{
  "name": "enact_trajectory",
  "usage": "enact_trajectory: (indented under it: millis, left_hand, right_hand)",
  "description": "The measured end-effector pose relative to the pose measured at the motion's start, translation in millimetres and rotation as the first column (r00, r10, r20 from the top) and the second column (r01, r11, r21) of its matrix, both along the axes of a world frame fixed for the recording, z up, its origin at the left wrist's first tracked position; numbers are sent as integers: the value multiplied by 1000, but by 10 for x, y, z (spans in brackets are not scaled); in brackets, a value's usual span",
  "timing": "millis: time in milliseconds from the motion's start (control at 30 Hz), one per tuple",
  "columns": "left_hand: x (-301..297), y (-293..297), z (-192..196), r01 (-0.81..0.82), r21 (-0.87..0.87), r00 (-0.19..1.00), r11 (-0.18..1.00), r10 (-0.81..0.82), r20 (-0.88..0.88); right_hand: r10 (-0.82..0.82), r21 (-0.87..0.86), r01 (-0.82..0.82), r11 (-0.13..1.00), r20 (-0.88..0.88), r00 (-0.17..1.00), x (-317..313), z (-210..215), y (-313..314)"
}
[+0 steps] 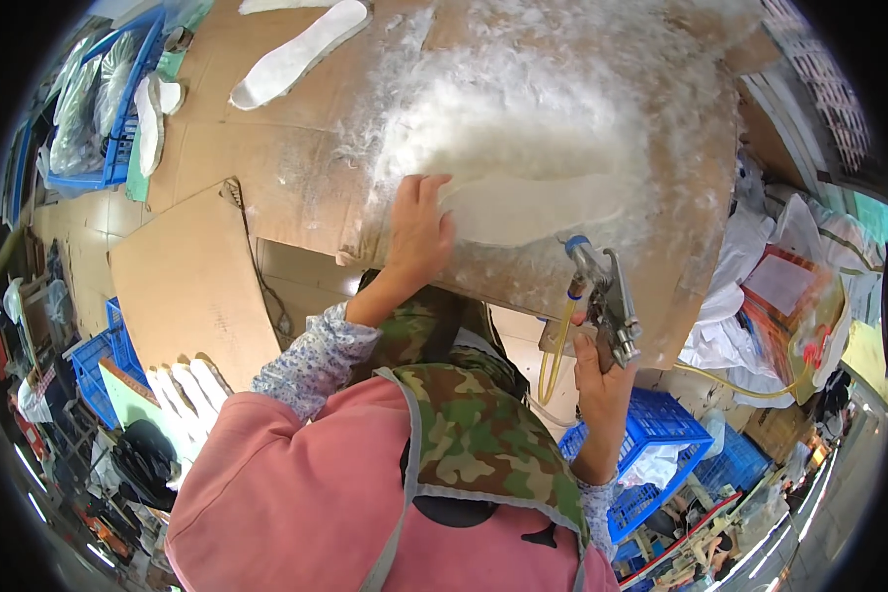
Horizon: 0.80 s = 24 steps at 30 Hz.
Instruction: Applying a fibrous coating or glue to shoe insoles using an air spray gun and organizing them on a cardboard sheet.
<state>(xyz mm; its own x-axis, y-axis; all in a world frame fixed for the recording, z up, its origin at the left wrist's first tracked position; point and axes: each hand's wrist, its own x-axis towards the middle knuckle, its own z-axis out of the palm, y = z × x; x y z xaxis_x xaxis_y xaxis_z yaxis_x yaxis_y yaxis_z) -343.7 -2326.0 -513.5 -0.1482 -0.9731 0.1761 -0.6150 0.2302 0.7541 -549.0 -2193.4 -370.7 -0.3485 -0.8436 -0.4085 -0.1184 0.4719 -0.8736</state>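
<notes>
My left hand (pixel 419 229) lies flat on the heel end of a white shoe insole (pixel 538 208), fingers spread, pressing it onto a cardboard work surface (pixel 296 168) coated in wispy white glue fibres. My right hand (pixel 602 380) grips a metal spray gun (pixel 607 301) with a blue-ringed nozzle pointing up toward the insole's lower edge. A yellow hose (pixel 555 350) hangs from the gun.
Another white insole (pixel 301 51) lies at the far end of the cardboard. A stack of white insoles (pixel 183 390) sits at the lower left. Blue plastic crates (pixel 661 449) stand at the right, left and upper left. Plastic bags and packets (pixel 789 286) are piled at the right.
</notes>
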Motion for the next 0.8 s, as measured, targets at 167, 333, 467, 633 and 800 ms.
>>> enact_trajectory:
  millis: [167,333,467,633,800]
  left_hand:
    - [-422,-356,49,195,15,966,981,-195,170]
    - [-282,-744,-125,154,-45,968,987,-141,207]
    - [271,-621,-184,4,144,1000,990,0,-29]
    - [231,-20,-190,68,344,997,937,-52,-54]
    - [102,69,-288,-4,424,978,906,92,-187]
  right_hand:
    - [58,115,-58,992,-1,998,-9,75,116]
    - [140,18,-140,990,-7,990,33,-57,230]
    - [267,115,-260,959,-48,963,61,-54,179]
    - [357,107,-350,931,-57,933,128,-121,35]
    - [376,173,-365,915,-36,926,282,-113,-75]
